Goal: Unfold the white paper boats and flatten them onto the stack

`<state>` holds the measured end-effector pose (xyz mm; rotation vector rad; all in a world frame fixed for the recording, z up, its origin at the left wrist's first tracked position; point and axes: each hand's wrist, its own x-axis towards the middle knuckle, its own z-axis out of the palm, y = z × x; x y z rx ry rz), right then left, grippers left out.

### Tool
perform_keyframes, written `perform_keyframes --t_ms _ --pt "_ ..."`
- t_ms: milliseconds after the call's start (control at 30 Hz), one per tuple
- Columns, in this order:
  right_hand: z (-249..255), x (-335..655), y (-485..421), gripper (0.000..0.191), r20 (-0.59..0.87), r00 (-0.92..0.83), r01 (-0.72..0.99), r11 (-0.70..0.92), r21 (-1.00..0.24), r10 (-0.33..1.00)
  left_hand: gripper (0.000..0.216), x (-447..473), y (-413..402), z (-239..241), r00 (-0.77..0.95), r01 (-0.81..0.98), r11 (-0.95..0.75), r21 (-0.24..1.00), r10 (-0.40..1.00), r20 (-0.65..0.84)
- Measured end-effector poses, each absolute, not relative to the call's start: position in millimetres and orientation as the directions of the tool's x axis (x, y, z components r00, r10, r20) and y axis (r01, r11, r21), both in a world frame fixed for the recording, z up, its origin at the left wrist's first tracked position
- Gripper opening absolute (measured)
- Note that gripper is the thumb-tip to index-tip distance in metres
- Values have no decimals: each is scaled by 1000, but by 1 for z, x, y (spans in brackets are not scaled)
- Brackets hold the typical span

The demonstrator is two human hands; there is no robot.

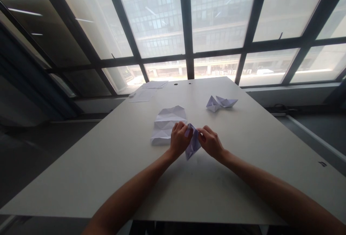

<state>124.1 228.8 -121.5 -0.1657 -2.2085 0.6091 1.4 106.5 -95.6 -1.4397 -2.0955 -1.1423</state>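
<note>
Between my two hands is a folded piece of white paper (193,146), standing with a pointed lower end just above or on the table. My left hand (180,138) pinches its left upper side, fingers closed. On the other side my right hand (210,140) grips the paper's right edge between thumb and fingertips. Part of the paper is hidden behind the left fingers. Just beyond my left hand lies a creased, unfolded sheet of paper (168,123), its fold lines raised.
Folded paper boats (223,101) sit farther back on the right of the white table (108,177). Flat paper sheets (144,93) lie at the far left, with a small pale object (132,95) beside them. Large windows rise behind the table's far edge.
</note>
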Motion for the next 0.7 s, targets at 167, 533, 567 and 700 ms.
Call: perform_keyframes --t_ms 167,533,567,700 --pt "-119 126 238 23 610 -698 15 861 -509 374 20 -3 105 -93 -468 586 -163 794 732 495" --pt "-134 116 254 26 536 -694 37 766 -641 482 28 -26 106 -93 -624 -247 -225 943 781 23" --pt "-134 116 254 26 540 -653 70 752 -655 532 31 -26 107 -96 -666 -140 -234 962 742 83" --pt "-133 117 258 24 543 -565 141 721 -679 621 62 -14 108 -102 -600 53 -188 981 779 182"
